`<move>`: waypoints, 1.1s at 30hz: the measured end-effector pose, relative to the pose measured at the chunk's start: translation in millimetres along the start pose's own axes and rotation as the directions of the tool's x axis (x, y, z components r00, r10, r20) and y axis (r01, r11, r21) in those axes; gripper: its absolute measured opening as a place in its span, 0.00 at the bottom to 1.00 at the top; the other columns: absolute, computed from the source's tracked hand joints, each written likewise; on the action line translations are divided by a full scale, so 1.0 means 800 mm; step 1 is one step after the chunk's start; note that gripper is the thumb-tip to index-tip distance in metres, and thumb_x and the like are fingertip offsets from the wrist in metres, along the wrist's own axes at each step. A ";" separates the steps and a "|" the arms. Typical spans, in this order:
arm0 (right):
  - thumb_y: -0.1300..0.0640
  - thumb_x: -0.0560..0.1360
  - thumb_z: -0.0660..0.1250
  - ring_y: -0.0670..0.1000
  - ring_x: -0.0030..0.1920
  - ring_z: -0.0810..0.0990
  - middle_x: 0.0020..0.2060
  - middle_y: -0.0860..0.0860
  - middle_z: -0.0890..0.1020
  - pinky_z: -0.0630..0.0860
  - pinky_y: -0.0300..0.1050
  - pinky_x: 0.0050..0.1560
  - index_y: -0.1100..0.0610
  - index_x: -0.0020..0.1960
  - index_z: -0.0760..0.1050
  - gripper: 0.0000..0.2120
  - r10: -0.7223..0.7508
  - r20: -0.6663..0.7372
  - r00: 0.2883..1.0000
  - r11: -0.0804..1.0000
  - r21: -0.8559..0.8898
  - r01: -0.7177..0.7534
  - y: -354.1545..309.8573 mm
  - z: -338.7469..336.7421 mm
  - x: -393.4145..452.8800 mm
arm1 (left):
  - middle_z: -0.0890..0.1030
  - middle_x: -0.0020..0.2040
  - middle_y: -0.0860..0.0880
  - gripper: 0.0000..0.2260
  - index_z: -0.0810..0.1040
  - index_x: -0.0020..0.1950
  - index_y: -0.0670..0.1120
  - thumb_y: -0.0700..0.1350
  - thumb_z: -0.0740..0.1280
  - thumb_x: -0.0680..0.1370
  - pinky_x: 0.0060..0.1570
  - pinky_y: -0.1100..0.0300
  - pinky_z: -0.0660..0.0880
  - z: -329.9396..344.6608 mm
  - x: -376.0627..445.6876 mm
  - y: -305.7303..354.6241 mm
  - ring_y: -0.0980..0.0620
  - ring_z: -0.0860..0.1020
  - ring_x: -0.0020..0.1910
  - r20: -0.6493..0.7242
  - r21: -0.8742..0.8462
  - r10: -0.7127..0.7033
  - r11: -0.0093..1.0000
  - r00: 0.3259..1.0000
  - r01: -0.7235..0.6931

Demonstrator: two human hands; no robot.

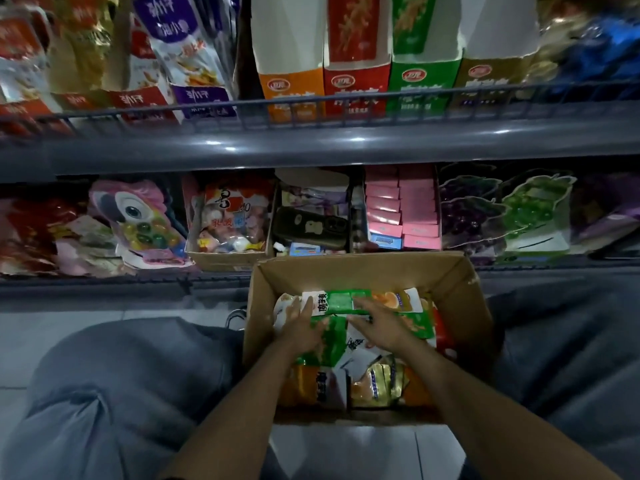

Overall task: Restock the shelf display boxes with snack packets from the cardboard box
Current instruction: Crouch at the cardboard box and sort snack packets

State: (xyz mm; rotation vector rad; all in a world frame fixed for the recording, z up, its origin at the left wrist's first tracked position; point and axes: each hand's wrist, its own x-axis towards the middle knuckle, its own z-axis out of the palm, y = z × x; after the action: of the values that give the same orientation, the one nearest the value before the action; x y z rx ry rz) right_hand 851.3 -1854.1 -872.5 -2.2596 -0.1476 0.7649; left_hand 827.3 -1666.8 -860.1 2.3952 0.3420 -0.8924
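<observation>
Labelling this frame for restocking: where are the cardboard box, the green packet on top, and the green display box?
cardboard box (pixel 360 271), head view, far inner wall
green packet (pixel 334 301), head view, printed face
green display box (pixel 420 84), head view, front panel

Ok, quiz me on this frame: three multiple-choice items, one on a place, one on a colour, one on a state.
1. Where are both hands?
A. on the upper shelf
B. inside the cardboard box
C. on the person's knees

2. What colour is the packet under the fingertips?
A. green
B. blue
C. black

3. How does the cardboard box stand?
A. taped shut
B. tipped over
C. open at the top

Answers: B, the left hand and right hand reach into the cardboard box; A, the green packet lies beneath them; C, its flaps are up and packets show.
</observation>
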 end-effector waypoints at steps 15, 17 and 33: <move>0.46 0.73 0.70 0.57 0.67 0.65 0.62 0.50 0.76 0.60 0.49 0.64 0.50 0.48 0.78 0.09 -0.030 -0.228 0.973 0.991 -0.136 -0.001 0.034 0.017 0.026 | 0.78 0.60 0.46 0.32 0.76 0.64 0.43 0.59 0.76 0.66 0.58 0.48 0.75 0.030 0.047 -0.011 0.42 0.75 0.60 -0.180 -0.450 -0.216 0.886 0.960 0.115; 0.44 0.71 0.70 0.56 0.67 0.64 0.65 0.49 0.73 0.62 0.49 0.63 0.49 0.65 0.72 0.24 0.007 -0.198 0.980 0.984 -0.174 -0.042 0.033 0.013 0.022 | 0.79 0.51 0.46 0.25 0.77 0.56 0.41 0.53 0.77 0.67 0.51 0.52 0.76 0.039 0.047 -0.007 0.42 0.78 0.55 -0.207 -0.431 -0.123 0.902 0.971 0.023; 0.32 0.66 0.68 0.57 0.75 0.48 0.74 0.53 0.57 0.47 0.54 0.72 0.44 0.73 0.62 0.40 0.144 0.033 0.989 0.904 -0.412 -0.117 0.044 -0.032 0.019 | 0.63 0.74 0.45 0.35 0.61 0.74 0.46 0.48 0.75 0.72 0.61 0.58 0.65 0.030 0.060 0.020 0.45 0.63 0.71 -0.024 -0.150 0.179 0.972 0.984 -0.180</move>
State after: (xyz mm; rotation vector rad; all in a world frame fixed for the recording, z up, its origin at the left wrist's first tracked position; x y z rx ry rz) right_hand 874.5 -1890.3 -889.4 -2.6652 -0.2035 0.9478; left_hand 857.7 -1691.6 -900.4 2.2504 0.1856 -0.7450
